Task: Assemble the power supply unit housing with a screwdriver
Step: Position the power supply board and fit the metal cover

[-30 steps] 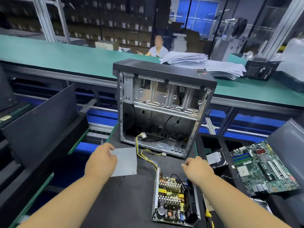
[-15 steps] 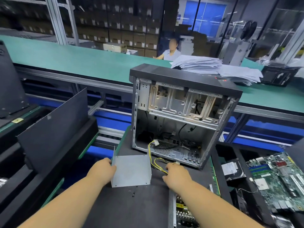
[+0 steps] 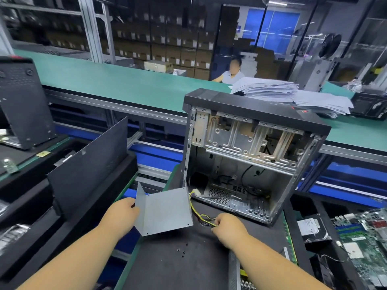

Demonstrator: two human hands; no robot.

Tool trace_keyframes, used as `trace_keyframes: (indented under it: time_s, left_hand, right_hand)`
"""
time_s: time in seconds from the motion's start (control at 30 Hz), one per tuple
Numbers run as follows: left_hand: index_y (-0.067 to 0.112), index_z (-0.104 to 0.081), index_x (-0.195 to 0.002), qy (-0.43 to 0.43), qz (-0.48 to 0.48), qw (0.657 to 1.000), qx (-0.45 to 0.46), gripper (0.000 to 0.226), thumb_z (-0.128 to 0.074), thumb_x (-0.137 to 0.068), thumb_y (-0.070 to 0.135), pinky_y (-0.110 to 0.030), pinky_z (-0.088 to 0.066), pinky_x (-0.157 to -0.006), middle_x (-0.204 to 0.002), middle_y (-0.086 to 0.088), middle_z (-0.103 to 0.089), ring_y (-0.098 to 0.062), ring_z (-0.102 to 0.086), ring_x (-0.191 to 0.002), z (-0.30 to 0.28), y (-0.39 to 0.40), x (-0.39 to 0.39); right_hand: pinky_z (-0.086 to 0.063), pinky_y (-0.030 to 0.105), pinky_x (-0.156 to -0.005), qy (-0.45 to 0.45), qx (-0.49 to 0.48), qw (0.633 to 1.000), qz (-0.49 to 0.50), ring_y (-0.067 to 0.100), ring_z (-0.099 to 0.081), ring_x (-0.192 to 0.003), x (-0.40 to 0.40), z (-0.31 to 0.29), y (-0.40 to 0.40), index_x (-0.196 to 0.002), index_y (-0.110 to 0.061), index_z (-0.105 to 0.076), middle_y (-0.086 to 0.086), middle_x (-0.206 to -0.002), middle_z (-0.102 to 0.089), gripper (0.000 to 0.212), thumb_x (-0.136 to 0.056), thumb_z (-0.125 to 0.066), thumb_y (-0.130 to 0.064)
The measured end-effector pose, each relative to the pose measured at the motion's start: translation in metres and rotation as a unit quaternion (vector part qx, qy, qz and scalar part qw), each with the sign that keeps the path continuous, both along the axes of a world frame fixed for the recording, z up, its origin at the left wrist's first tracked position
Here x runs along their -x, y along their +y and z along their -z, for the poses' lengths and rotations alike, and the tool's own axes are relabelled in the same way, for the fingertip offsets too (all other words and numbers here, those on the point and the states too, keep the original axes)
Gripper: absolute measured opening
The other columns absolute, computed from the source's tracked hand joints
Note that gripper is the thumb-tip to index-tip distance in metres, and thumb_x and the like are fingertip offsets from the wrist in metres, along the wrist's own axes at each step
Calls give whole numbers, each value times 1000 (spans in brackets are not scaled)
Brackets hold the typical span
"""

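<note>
— What's the left hand [image 3: 122,213] got hold of, from the head view?

— The bent grey sheet-metal housing cover [image 3: 165,211]. Fingers curled on its left flap, lifting that side off the black work mat [image 3: 188,266] while its flat panel faces up.

— And the right hand [image 3: 227,228]?

— Fingers closed in a pinch on the yellow-and-black wire bundle [image 3: 204,217], which runs from the hand up toward the open black-and-silver computer tower case [image 3: 251,155].

— Where's the unit it belongs on?

— Only a sliver shows: the open power supply tray with its circuit board [image 3: 240,277] sits at the bottom edge, near the person, just beside the right forearm. The rest is out of frame.

— So the cover has to come which way?

— I'd judge back toward the person and rightward. The cover lies left of the tray and further out, with its flaps running roughly front to back. The left hand is the one on it; the right looks to be keeping the wires clear.

— Screws? Screwdriver?

— A few small dark screws [image 3: 181,252] lie loose on the mat between the arms. I see no screwdriver.
</note>
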State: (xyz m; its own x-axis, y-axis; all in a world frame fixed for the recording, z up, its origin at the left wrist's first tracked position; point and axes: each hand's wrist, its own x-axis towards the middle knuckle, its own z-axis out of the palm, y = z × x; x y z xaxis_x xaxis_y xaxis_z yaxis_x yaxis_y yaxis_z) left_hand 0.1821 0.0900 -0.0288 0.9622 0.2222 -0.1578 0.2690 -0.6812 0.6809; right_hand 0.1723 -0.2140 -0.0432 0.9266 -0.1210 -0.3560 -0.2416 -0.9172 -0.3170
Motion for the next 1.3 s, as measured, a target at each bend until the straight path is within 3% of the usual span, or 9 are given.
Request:
trace_keyframes:
  time_s: [0.2,0.4,0.57,0.7,0.83,1.03,1.13,1.2,1.3]
  left_hand:
    - [10,-60,-71,-32,-25,999,21,22,-47,-88,15,-28,-33,-53,-66,-3,-61,-17,-46,-57,-13,15,9]
    - [3,-64,-84,-13,-39,997,66,21,-46,-87,13,-29,-33,-59,-76,-13,-64,-18,-44,-62,-14,12,20]
    - [-1,-59,-81,1,-50,995,90,20,-47,-85,15,-31,-32,-61,-70,-13,-56,-17,-41,-64,-15,10,32]
    - [-5,-60,-92,9,-59,993,106,25,-46,-84,14,-31,-33,-65,-77,-8,-58,-17,-44,-70,-12,16,36]
    - [-5,-60,-94,25,-78,985,151,25,-45,-86,13,-34,-34,-68,-83,-9,-59,-20,-46,-74,-11,19,35]
    - [3,-70,-85,20,-75,968,238,21,-50,-89,8,-38,-44,-76,-91,-17,-70,-28,-58,-80,-19,4,33]
    - [6,-73,-87,24,-63,955,289,22,-51,-92,6,-42,-49,-81,-89,-13,-73,-29,-62,-81,-27,-14,33]
    - [5,-73,-96,35,-41,945,322,23,-51,-94,5,-42,-51,-83,-94,-13,-74,-28,-66,-84,-33,-28,32]
    - [0,-69,-102,73,-8,912,403,25,-45,-96,2,-31,-53,-65,-87,-12,-75,-22,-68,-72,-41,-58,33]
  right_hand:
    - [-41,26,-70,0,-20,1000,-17,20,-53,-73,1,-3,1,-69,-25,-44,-10,-67,-52,28,-84,-63,-39]
    - [-36,39,-102,33,89,989,-117,23,-57,-108,4,-7,6,-79,-28,-52,-4,-108,-61,14,-88,-56,-38]
    - [-30,41,-107,34,126,985,-110,25,-56,-116,0,-3,14,-140,-11,-48,1,-116,-64,51,-93,-52,-30]
    - [-35,37,-94,48,72,993,-81,24,-57,-104,-1,-6,15,-113,-16,-62,-7,-127,-61,34,-84,-50,-28]
    - [-33,39,-89,82,85,982,-148,23,-50,-84,3,-12,14,-69,-20,-47,-8,-81,-53,22,-79,-55,-38]
    - [-23,38,-86,50,128,965,-225,22,-51,-99,14,-24,7,-89,-22,-66,-5,-83,-60,23,-81,-57,-41]
    - [-30,36,-99,-12,33,987,-158,22,-51,-119,16,-35,-1,-118,-28,-67,-3,-117,-67,35,-89,-49,-30]
    - [-40,36,-101,-21,-168,985,-34,24,-59,-114,18,-50,-8,-122,-19,-67,3,-119,-68,33,-96,-48,-24]
    - [-43,31,-74,10,-453,880,143,20,-64,-81,33,-76,-16,-121,-11,-65,4,-98,-70,37,-102,-46,-38]
